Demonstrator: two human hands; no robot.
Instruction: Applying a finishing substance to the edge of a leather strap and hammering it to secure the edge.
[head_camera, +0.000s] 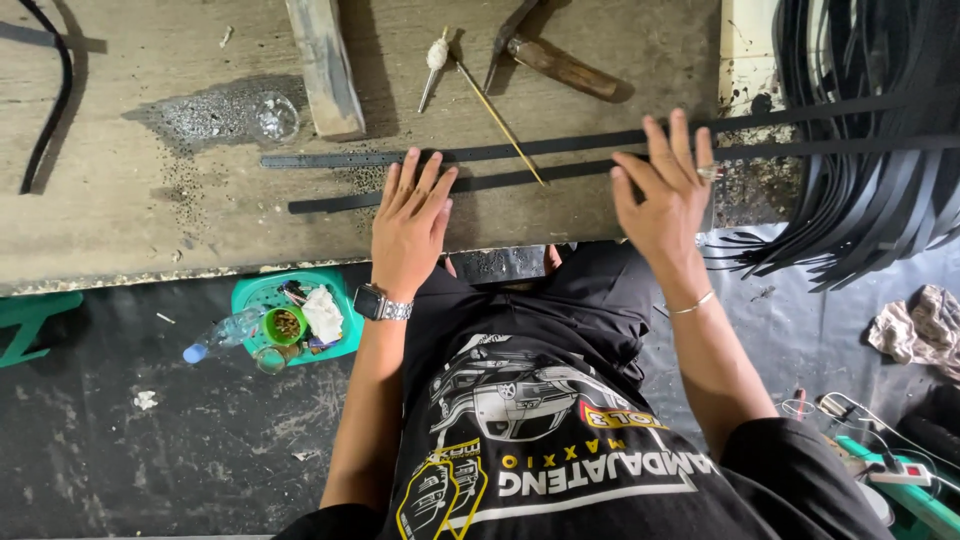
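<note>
Two long black flat rubber strips (560, 160) lay parallel across the worn wooden workbench (150, 200), running right into a hanging bundle of black strips (860, 130). Left hand (410, 225) and right hand (665, 200) were both open, pressed flat on the near strip, gripping nothing. Thin yellow stick (500, 125) crossed the strips between them; wooden-handled hammer (555, 60) sat behind.

Worn wooden bench (120, 200)
Two black strips (560, 160), a wood block (325, 70), hammer (560, 62), awl (435, 60) and stick (500, 125) lie on it.

Black printed tee, silver watch (378, 302) on left wrist, thin bangle (692, 303) on right.
</note>
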